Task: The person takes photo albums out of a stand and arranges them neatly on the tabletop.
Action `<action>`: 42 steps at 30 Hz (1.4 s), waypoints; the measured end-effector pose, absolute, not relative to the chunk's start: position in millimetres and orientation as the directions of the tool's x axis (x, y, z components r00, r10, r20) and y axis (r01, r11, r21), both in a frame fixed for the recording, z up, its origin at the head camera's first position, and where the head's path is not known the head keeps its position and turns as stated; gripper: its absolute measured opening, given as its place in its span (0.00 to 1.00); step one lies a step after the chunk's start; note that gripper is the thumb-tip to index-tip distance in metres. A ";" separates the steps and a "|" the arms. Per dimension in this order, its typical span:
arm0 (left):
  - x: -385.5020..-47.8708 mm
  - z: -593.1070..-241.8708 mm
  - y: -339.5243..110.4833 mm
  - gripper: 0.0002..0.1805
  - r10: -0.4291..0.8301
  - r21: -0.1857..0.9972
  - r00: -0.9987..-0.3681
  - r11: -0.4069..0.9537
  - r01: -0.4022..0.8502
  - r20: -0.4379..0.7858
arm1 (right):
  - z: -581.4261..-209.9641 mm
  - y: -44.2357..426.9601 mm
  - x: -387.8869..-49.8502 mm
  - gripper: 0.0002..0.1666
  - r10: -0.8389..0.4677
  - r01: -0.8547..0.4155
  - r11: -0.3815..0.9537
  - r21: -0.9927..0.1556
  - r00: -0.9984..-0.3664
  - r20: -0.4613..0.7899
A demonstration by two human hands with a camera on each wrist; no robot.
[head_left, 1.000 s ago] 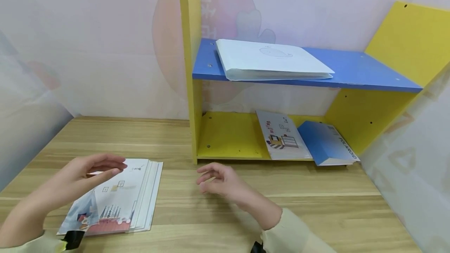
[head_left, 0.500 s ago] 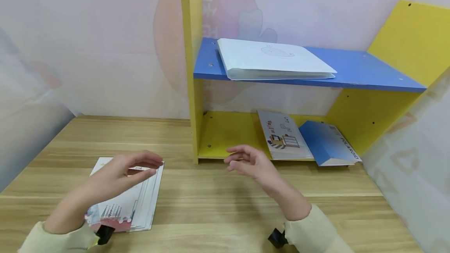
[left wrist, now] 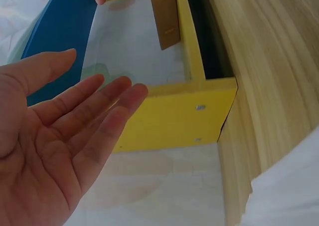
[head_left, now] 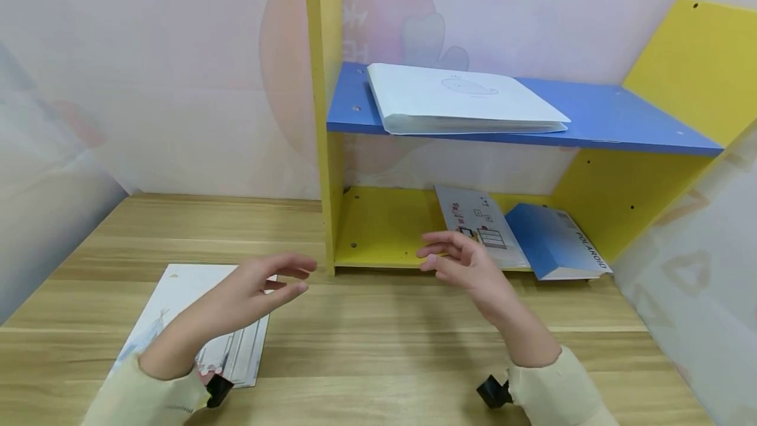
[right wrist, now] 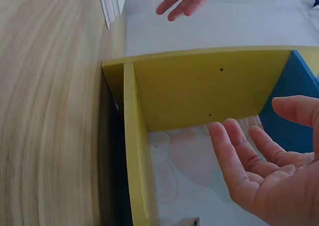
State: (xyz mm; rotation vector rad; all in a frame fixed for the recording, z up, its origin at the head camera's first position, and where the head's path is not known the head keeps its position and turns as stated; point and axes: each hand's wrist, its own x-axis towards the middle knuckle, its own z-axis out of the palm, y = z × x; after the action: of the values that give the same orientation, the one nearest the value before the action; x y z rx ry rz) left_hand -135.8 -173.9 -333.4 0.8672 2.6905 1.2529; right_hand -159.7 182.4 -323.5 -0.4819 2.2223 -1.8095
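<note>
My left hand [head_left: 254, 294] hovers over a small stack of thin picture books [head_left: 192, 278], its fingers loosely bent and holding nothing; the hand and sleeve cover part of the stack. Before the lower level of a yellow and blue shelf [head_left: 384, 222], my right hand [head_left: 473, 271] hangs in the air. Its fingers are relaxed, thumb apart, with nothing between them. It hides part of a pale illustrated book [head_left: 461, 206] lying there. Beside that leans a blue book [head_left: 550, 238] lettered POLAROID. Both wrist views confirm bare palms: the left hand [left wrist: 70, 131] and the right hand [right wrist: 264, 176].
A white book [head_left: 426, 94] with a whale drawing lies flat on the shelf's blue upper board [head_left: 621, 117]. A tall yellow side panel [head_left: 322, 84] stands at the shelf's left. Printed cloth [head_left: 177, 84] hangs behind the wooden table [head_left: 355, 360].
Both hands have moved rightward, the right one also further up and forward to the shelf. The books and shelf keep their places; the head view has shifted slightly.
</note>
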 end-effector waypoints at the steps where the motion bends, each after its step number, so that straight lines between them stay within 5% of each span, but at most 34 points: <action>1: -136.5 -333.7 -170.8 0.16 0.511 0.722 -0.840 0.511 0.467 0.183 | -322.8 184.8 -159.6 0.27 -0.390 -0.109 0.181 -0.977 -0.920 0.030; 42: -183.3 -354.4 -65.3 0.24 0.588 0.855 -0.796 0.332 0.399 0.143 | -322.6 269.4 -170.9 0.24 -0.051 -0.100 0.285 -0.953 -0.995 0.089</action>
State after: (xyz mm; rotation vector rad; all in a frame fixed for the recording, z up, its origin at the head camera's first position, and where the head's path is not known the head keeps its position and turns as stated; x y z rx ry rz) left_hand -183.3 -65.3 -354.4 0.9017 2.4011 1.4547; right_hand -170.9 269.4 -322.6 -0.1492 2.5506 -1.8977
